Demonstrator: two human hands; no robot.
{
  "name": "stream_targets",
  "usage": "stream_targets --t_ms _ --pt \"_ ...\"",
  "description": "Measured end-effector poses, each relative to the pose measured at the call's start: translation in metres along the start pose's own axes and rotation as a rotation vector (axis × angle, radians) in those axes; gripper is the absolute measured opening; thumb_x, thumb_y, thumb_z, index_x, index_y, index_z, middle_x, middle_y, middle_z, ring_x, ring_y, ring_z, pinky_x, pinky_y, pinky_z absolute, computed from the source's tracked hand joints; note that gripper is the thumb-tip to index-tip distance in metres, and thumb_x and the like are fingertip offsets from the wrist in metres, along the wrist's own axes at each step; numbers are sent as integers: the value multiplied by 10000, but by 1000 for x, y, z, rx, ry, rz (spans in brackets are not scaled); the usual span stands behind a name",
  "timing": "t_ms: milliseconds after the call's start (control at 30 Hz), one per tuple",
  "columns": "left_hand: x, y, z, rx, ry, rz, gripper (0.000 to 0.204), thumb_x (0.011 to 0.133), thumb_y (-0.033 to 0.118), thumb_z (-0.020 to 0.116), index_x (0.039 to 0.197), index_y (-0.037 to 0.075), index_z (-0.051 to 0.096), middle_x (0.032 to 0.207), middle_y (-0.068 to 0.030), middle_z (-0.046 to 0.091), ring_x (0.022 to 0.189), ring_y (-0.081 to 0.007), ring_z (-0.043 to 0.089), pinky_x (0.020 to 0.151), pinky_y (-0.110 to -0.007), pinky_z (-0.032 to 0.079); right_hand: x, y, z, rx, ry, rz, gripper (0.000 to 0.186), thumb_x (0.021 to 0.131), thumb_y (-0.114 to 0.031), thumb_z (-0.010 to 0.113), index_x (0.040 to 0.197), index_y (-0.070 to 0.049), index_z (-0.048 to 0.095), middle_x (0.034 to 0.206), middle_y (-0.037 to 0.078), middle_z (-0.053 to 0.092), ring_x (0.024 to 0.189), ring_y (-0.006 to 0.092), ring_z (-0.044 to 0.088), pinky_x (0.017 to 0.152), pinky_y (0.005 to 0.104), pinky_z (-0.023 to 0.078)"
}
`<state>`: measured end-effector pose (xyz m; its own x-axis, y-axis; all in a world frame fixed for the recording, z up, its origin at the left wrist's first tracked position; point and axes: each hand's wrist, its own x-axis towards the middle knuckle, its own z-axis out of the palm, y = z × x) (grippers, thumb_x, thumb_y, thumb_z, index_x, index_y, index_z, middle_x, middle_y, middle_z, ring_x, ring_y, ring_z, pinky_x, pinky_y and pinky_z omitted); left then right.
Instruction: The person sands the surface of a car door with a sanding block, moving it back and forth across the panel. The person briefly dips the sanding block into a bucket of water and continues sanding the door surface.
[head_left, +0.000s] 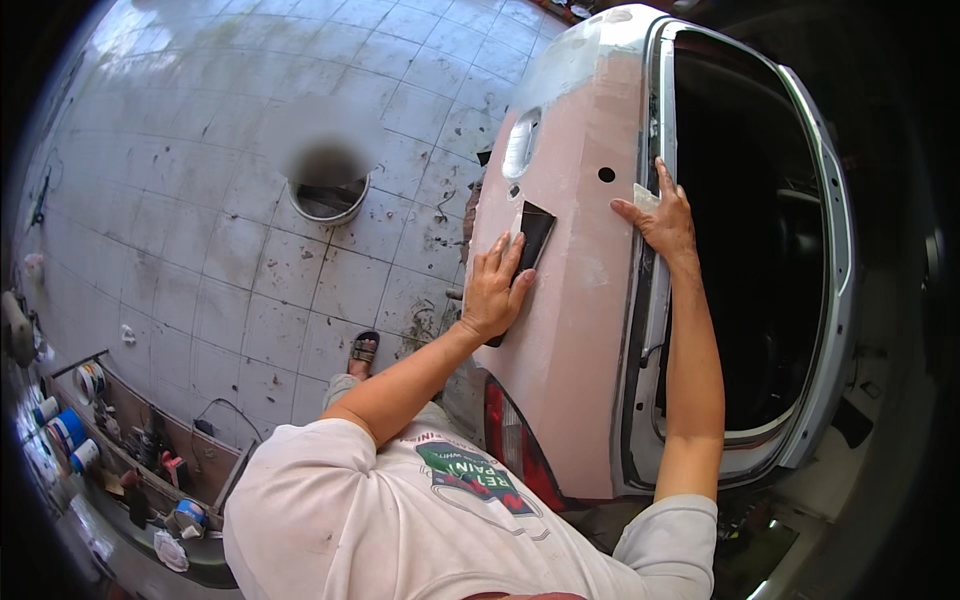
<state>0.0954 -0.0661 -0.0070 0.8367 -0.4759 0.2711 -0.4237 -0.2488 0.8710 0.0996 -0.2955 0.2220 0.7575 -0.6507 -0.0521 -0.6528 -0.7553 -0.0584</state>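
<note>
Car body panel (pixel 575 300): matt pink coating, smooth-looking, with paler chalky patches; black sheet (pixel 538 236) upon it, thin, paper-like, matt. Tail lamp (pixel 513 445): glossy red plastic; opening frame (pixel 839 200), smooth grey metal with a slight sheen. Shirt (pixel 320 510): soft creased cloth, matt; floor tiles (pixel 225 245), hard, faintly shiny, scuffed and stained.

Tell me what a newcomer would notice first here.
The big pink-coated car panel would likely catch the eye first, filling the centre beside a dark, framed opening on the right. Next come the person's hands: the left hand lies flat on a dark sheet against the panel, and the right hand is at the opening's near edge. Below them, a red tail light stands out.
</note>
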Motion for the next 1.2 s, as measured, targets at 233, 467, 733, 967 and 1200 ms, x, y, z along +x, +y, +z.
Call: stream_targets --t_ms 233,467,733,967,1200 --pt "133 -113 33 -30 -43 -120 489 1076 354 475 1363 -20 601 1459 -216 573 1344 -361 521 1059 -479 416 11 -20 2 21 36 -64 1236 609 -737 868 1596 -171 384 1293 244 609 1184 411 653 985 524 557" --pt "25 -29 -4 -99 -117 -145 645 1027 449 544 1530 51 472 1458 -326 505 1316 -484 497 1129 -546 382 3 6 0 -27 79 -110 1240 620 -713 880 1592 -124 381 1277 254 607 1184 405 645 990 495 543" --pt "155 -106 45 -37 -22 -449 575 1043 467 497 1452 68 555 1330 -280 607 1183 -488 565 1004 -537 465 21 -27 4 21 15 -91 1232 623 -720 874 1606 -181 364 1356 276 575 1249 413 620 1027 519 533" --pt "41 43 -21 -116 -88 14 611 1025 401 559 1509 35 494 1461 -327 431 1230 -478 503 1050 -515 461 5 -4 -2 62 16 -4 1277 568 -746 877 1603 -193 374 1330 270 589 1226 423 633 1011 534 545" --pt "171 -44 24 53 -80 -397 647 1058 474 426 1486 -4 502 1289 -332 584 1207 -482 537 1039 -534 434 15 -29 0 38 -1 -12 1285 553 -748 880 1596 -182 385 1329 266 603 1231 401 641 1012 524 559"
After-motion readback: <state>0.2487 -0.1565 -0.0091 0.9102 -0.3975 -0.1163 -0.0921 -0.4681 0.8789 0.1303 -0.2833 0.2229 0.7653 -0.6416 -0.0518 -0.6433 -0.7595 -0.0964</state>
